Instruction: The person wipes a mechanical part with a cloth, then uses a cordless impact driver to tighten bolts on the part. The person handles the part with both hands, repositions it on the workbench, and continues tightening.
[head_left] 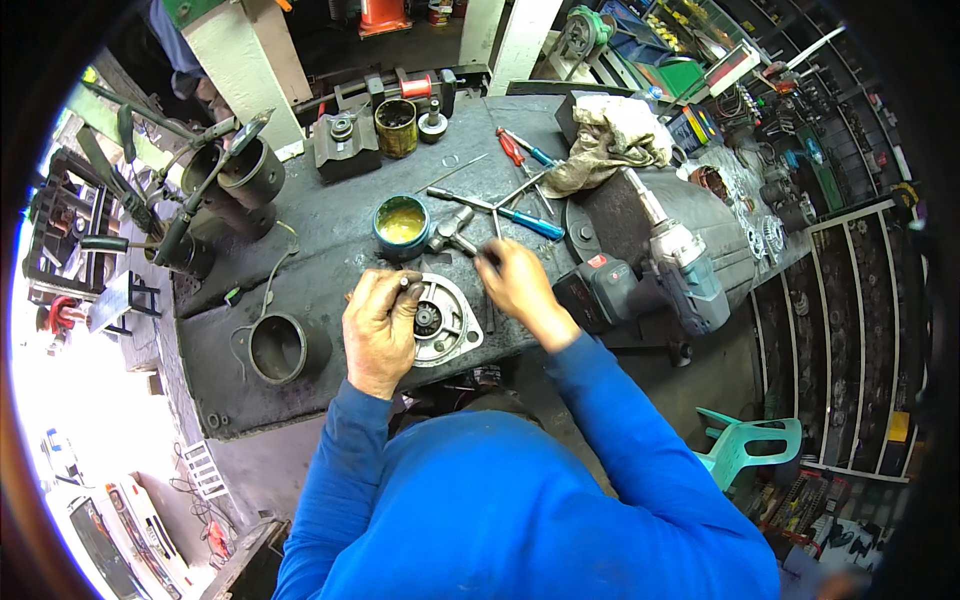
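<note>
A round cast-metal housing [459, 306] with a toothed gear [428, 322] at its middle lies near the front edge of the bench. My left hand [378, 325] is closed at its left side, thumb and fingers pinching a short dark rod [404, 284] that stands upright; its lower end is hidden. Wrapped round the handle of a small hammer [452, 232] is my right hand [522, 290], to the right of the housing. The hammer's head is beyond the housing, beside a blue-rimmed tub of yellowish grease [402, 224].
Screwdrivers [530, 222] and a rag [610, 145] lie farther back. A cordless impact wrench [650, 275] rests at the right. To the left stand an open metal cylinder [278, 349] and tool-filled cups [250, 175]. A green chair [750, 445] is on the floor at right.
</note>
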